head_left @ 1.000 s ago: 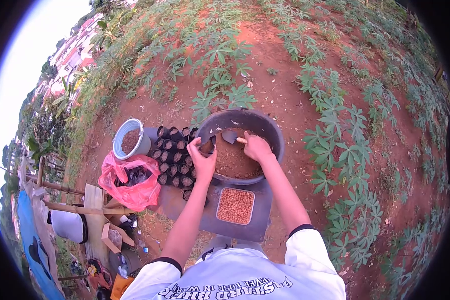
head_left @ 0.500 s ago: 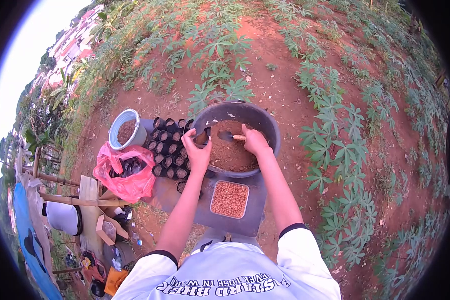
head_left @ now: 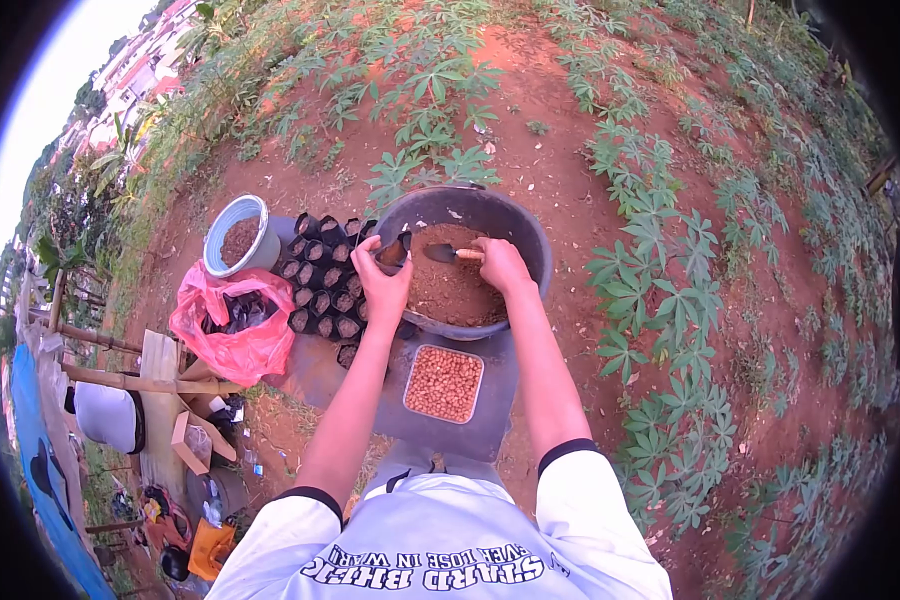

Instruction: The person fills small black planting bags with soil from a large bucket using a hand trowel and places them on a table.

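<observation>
A black plastic seedling bag [head_left: 394, 251] is pinched open in my left hand [head_left: 384, 284], at the left rim of a large dark basin [head_left: 541, 240]. Reddish-brown soil [head_left: 455, 295] fills the bottom of the basin. My right hand [head_left: 502, 266] is wrapped round the wooden handle of a small trowel [head_left: 439, 253], whose dark blade points left toward the bag, just above the soil. Blade and bag are apart. How much soil the bag holds is hard to make out.
Several filled black seedling bags [head_left: 322, 276] stand in rows left of the basin. Beyond them are a bucket of soil [head_left: 262, 248] and a pink plastic bag [head_left: 232, 350]. Nearer me, a tub of round tan pellets [head_left: 444, 384] sits on the table [head_left: 390, 425]. Leafy plants [head_left: 670, 270] grow around.
The whole view has shifted a little, with things lying slightly further left and up. The trowel blade now lies closer to the bag. Both hands keep their holds.
</observation>
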{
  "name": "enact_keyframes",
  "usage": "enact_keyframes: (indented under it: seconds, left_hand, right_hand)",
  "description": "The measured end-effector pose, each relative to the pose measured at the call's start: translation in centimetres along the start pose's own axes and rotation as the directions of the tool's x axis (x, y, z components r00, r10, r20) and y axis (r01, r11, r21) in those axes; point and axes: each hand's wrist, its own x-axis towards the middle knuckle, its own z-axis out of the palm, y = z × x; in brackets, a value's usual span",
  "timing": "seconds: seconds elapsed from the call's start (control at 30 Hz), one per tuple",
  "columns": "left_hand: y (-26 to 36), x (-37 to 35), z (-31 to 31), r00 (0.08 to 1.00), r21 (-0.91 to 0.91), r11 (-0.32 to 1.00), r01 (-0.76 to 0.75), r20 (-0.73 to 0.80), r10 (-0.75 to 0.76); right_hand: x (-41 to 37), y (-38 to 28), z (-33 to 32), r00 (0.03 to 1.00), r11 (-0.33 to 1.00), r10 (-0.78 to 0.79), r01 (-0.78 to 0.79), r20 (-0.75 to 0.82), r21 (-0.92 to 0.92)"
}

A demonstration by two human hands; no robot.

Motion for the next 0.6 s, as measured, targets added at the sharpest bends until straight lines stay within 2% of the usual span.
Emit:
enact_keyframes:
  seconds: [0.07,0.2,0.5,0.6]
  left_hand:
    - [-0.1,0.0,0.1,1.000,0.001,1.000,0.003,-0.012,-0.003]
    - [0.1,0.0,0.0,0.997,-0.039,0.996,0.075,-0.009,-0.076]
    - [-0.9,0.0,0.2,0.999,-0.059,0.998,0.015,-0.044,-0.018]
    - [-1.4,0.0,0.5,0.998,-0.126,0.990,0.055,-0.037,-0.060]
  right_hand:
    - [0.3,0.2,0.4,0.998,0.997,0.041,-0.038,-0.056,0.061]
    - [0.3,0.3,0.6,0.997,0.997,0.061,-0.059,-0.049,0.055]
    - [0.7,0.7,1.0,0.999,0.999,0.040,-0.040,0.004,0.016]
    - [0.9,1.0,1.4,0.999,1.000,0.030,-0.030,0.042,-0.003]
